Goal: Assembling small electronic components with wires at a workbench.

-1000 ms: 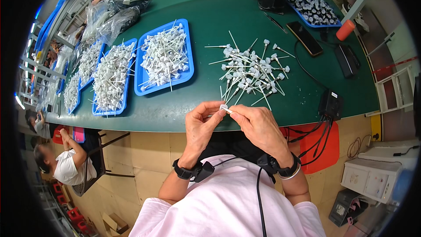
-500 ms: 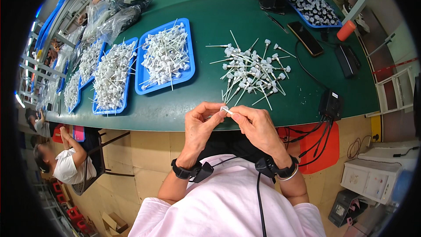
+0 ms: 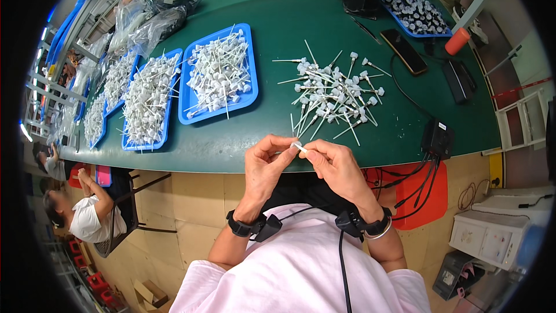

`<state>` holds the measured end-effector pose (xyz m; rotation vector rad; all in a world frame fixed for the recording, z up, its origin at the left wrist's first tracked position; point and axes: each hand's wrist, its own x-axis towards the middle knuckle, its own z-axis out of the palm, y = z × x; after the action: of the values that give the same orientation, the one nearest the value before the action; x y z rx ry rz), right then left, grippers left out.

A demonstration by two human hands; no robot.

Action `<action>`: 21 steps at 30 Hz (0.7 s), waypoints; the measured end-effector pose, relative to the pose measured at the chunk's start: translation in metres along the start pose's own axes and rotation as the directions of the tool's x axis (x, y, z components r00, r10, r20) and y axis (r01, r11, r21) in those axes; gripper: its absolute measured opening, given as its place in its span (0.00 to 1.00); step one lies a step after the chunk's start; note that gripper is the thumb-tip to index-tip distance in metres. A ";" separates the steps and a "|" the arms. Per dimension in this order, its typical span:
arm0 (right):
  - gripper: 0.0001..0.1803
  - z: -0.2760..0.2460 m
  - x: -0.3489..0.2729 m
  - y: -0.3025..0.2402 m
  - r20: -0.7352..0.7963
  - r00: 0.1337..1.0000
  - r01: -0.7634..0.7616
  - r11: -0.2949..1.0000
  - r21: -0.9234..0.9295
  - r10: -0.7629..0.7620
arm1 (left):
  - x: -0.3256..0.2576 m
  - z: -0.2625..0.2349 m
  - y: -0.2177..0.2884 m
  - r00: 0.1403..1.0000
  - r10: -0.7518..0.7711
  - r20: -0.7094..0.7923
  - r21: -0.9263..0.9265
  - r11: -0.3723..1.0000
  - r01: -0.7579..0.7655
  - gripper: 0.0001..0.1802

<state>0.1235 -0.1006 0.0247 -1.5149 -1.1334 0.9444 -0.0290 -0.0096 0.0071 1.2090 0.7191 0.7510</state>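
Observation:
Close to the table's front edge, my two hands meet at a small white part with a thin stem [image 3: 299, 147]. The thumb and forefinger of my left hand [image 3: 265, 168] pinch its head end. My right hand [image 3: 337, 169] grips the stem end between thumb and forefinger. Most of the part is hidden by my fingertips. Beyond my hands lies a loose pile of similar white-headed pieces with thin tubes [image 3: 336, 93], which look like spray pumps. One thin tube [image 3: 292, 123] points toward my fingers from the pile's near side.
Blue trays [image 3: 253, 90] on the left hold many of these white-headed pieces. At the far right are a tray of black-and-clear parts [image 3: 418, 14], a phone [image 3: 403, 51] and a black box with cables [image 3: 436, 138]. Another person [image 3: 95, 214] sits at the left.
My hands keep nearly the same place and pinch, with only a slight shift of the fingers around the small white part. The pile and trays look unchanged.

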 end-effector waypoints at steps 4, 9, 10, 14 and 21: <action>0.14 0.001 0.001 0.008 0.075 0.995 -0.073 0.992 0.108 0.065 | 0.000 0.000 -0.002 0.999 0.034 -0.004 0.019 0.999 -0.034 0.09; 0.14 -0.004 0.001 0.000 0.112 0.991 -0.075 0.995 0.067 0.068 | 0.001 0.005 0.000 1.000 -0.012 -0.010 -0.037 0.999 0.012 0.08; 0.13 -0.005 -0.001 0.000 0.106 0.993 -0.061 0.997 0.049 0.056 | 0.001 0.007 0.000 1.000 -0.020 -0.011 -0.043 0.999 0.020 0.09; 0.12 -0.005 -0.009 -0.009 0.019 1.000 -0.012 0.993 -0.114 0.015 | 0.001 0.011 0.003 0.998 -0.051 -0.023 -0.049 0.998 0.050 0.10; 0.08 0.000 -0.018 -0.017 -0.157 0.971 0.120 0.933 -0.339 -0.182 | 0.003 0.014 0.004 0.995 -0.083 -0.049 -0.057 0.995 0.080 0.11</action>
<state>0.1148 -0.1164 0.0421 -1.7119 -1.2948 0.5123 -0.0167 -0.0140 0.0135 1.1079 0.7808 0.7312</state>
